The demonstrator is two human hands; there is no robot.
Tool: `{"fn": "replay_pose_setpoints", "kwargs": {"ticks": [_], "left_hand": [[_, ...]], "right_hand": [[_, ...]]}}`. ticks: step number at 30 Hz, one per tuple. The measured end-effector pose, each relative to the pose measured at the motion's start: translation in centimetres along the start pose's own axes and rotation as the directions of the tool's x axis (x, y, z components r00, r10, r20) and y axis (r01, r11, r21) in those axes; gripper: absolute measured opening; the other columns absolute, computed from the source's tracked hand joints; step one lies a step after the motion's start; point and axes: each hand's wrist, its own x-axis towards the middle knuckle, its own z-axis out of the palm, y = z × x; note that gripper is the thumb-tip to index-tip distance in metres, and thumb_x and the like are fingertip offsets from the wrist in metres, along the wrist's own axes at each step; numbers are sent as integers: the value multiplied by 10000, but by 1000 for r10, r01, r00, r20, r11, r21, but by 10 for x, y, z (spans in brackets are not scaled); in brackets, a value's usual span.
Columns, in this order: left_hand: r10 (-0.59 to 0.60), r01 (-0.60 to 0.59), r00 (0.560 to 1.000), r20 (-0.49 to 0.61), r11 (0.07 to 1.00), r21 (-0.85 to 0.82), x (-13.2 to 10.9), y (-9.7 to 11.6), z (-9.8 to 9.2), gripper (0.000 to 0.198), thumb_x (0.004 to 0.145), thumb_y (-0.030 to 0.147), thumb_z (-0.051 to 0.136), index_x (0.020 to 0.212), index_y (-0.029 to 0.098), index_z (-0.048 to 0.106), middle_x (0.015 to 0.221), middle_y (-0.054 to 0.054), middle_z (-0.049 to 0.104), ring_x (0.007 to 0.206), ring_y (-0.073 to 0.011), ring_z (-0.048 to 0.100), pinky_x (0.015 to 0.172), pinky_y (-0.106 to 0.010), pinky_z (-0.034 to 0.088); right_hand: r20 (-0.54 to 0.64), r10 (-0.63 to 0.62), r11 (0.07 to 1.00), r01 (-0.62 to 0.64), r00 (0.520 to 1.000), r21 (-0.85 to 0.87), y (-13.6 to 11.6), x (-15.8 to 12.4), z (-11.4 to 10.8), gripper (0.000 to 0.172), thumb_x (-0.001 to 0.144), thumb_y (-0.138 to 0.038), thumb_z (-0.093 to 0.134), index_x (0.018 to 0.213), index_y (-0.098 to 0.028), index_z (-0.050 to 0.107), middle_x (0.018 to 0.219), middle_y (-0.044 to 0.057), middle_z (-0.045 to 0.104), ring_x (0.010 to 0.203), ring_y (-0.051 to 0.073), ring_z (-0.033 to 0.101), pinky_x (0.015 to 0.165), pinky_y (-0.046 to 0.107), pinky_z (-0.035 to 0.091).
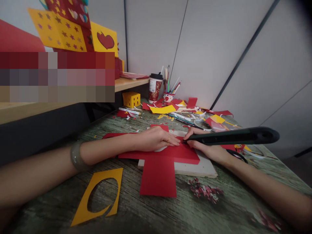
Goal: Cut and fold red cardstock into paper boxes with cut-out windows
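Observation:
My left hand (159,139) lies flat with its fingers stretched out, pressing on a cross-shaped sheet of red card (158,177). In my right hand (201,144) is a long dark green utility knife (234,135), its fingers closed around the front end. The knife's tip meets the red card just beside my left fingertips; the blade itself is too small to make out. Beneath the card is a thick white board (195,169), which shows at its right and lower edges. A yellow card with a large oval hole (84,204) lies at the front left.
Red and yellow paper scraps (163,109), pens (181,116) and a roll of tape (202,124) litter the back of the table. Behind them stand a lidded paper cup (155,88), a pen pot (168,96) and a small yellow box (131,99). A wooden shelf (131,83) carries decorated boxes at left.

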Motion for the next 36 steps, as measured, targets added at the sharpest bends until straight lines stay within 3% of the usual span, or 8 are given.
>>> {"fn": "replay_pose_setpoints", "kwargs": {"ticks": [36], "left_hand": [[14,-14,1000,6,1000,-2,0,-2,1,323,817,63,401,1064,147,590,1112,-47,588,1096,-117,497,952,-238,387]], "right_hand": [[-33,-49,999,50,998,2,3,-4,1,104,719,-96,493,723,-192,533,709,-13,556,663,136,492,608,247,366]]}}
